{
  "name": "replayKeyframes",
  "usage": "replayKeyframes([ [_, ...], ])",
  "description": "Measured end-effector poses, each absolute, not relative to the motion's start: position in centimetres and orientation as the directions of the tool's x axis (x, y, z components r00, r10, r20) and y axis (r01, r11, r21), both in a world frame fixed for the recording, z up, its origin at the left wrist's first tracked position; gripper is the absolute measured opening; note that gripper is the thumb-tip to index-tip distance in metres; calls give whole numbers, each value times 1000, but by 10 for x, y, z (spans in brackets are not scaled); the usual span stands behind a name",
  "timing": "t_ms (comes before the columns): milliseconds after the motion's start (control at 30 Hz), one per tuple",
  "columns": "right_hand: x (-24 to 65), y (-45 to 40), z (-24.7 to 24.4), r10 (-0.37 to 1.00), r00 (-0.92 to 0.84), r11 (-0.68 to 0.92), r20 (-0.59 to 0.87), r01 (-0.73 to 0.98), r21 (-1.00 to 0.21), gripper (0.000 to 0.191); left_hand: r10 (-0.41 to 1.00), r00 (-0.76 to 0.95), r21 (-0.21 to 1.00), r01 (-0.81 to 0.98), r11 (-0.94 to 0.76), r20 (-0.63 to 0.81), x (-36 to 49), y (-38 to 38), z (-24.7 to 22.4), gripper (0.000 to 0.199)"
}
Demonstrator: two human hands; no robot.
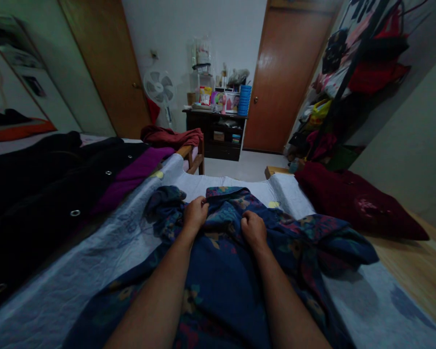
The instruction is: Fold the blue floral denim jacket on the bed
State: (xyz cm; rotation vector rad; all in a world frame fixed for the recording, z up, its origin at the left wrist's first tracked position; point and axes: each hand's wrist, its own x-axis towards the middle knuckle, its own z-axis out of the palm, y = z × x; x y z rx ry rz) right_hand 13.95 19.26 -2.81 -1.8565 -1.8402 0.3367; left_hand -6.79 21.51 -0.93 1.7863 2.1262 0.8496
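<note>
Shirt: dark blue with flowers (pixel 218 271), spread over the centre of the frame and running off its bottom edge, the collar (pixel 228 191) pointing up the frame.
Left hand: near the middle of the frame (pixel 195 213), its grip closed on a pinch of cloth just below the collar.
Right hand: slightly lower and right of centre (pixel 254 230), fingers curled, its grip apparently closed on cloth too.
Sleeves: 1 bunched at centre left (pixel 165 194), 1 lying loosely out to the right (pixel 341 242).
Step in hand: seemingly straightening the cloth around the collar, with 2 hands at work.
Next move: probably calls for keeping the 2 pinches level and drawing the folds between them flat.
Sheet: pale and wrinkled (pixel 363 300), under the shirt, with bare wood (pixel 414 271) beyond it at lower right.
Pillow: dark red (pixel 334 194), right of the frame, near the loose sleeve.
Black cloth: dotted with metal rings (pixel 51 194), filling the left, beside purple cloth (pixel 127 177).
Room: dim; fan (pixel 160 88) and loaded cabinet (pixel 221 152) at upper centre, between 2 brown doors (pixel 276 77); bags (pixel 378 63) hang at upper right.
</note>
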Motion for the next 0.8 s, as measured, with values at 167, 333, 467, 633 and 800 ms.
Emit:
replayKeyframes([
  [167,144,195,-34,929,135,66,344,856,-513,33,856,-302,599,800,-13,421,-67,220,-7,17],
  [333,147,197,-39,947,150,-2,284,887,-462,46,699,-411,694,700,-169,585,-70,225,-7,16],
  [467,155,210,-22,994,67,-27,91,923,-383,35,638,-462,729,642,-240,617,-73,226,-9,17],
  [633,170,247,14,975,168,-99,142,912,-397,35,618,-491,751,606,-263,614,-73,225,-12,17],
  [800,171,273,9,974,167,-107,151,934,-342,42,625,-504,768,587,-258,596,-73,226,-12,17],
])
